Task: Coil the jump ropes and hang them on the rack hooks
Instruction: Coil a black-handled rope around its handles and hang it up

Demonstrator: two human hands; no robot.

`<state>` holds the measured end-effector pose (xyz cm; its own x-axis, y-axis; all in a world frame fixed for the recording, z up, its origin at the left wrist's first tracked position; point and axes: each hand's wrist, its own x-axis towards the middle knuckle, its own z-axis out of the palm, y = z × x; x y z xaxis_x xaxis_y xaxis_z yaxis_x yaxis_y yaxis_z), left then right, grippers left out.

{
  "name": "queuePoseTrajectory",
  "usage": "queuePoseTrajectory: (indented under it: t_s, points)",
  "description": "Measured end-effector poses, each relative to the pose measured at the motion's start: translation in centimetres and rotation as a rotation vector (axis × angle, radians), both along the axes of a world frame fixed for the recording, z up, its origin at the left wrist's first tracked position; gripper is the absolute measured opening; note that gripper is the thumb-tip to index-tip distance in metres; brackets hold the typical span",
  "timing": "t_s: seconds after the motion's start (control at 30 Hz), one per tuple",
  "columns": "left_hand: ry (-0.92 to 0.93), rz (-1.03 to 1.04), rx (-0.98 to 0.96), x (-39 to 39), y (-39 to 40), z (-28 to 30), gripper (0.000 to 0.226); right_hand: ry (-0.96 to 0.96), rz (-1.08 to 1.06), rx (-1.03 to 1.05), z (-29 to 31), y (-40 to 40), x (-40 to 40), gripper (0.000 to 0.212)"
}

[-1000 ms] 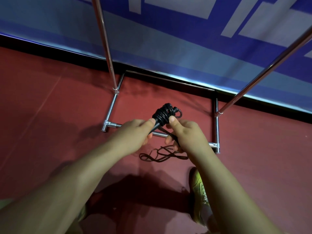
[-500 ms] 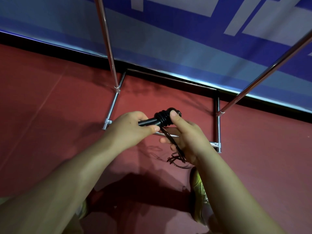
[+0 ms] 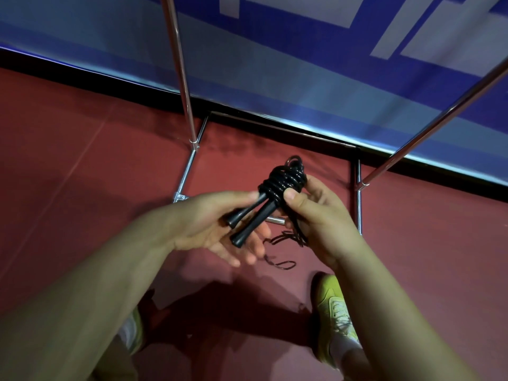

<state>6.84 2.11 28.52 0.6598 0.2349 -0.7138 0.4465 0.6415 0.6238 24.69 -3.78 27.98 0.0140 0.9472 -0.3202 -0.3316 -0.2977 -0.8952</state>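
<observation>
A black jump rope point(image 3: 283, 180) is held in front of me, its cord wound in tight turns round the top of its two black handles point(image 3: 253, 221). My left hand point(image 3: 203, 224) holds the handles, thumb on top and fingers stretched out beneath them. My right hand point(image 3: 321, 224) grips the wound coil, thumb pressed on the turns. The loose tail of the cord point(image 3: 280, 264) runs down through my right hand and lies in loops on the red floor. The chrome rack's base frame point(image 3: 358, 204) stands just behind my hands. No hooks are in view.
Two chrome rack poles rise from the base, one at the left point(image 3: 180, 67) and one slanting up to the right point(image 3: 439, 116). A blue and white banner point(image 3: 275, 64) lines the wall behind. My yellow-green shoe point(image 3: 332, 306) stands on the floor below my right arm.
The bundle has turned so its handles point down toward me. My left hand has opened its fingers under the handles. My right hand has shifted up onto the coil, and more loose cord lies on the floor.
</observation>
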Motion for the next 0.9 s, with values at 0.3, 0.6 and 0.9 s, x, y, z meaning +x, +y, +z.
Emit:
queuePoseTrajectory:
  t_s: [0.3,0.6,0.9]
  points:
    - [0.082,0.173,0.214,1.5,-1.5,-0.4,0.06,-0.274,0.054,-0.099,-0.2,-0.2,0.9,0.016]
    - [0.246,0.164,0.608,2.3,-1.8,-1.7,0.059,-0.396,0.074,-0.191,-0.4,-0.4,0.7,0.023]
    - [0.372,0.131,0.809,1.5,-1.2,-2.1,0.055,-0.563,0.154,-0.327,-0.6,-0.3,0.3,0.034]
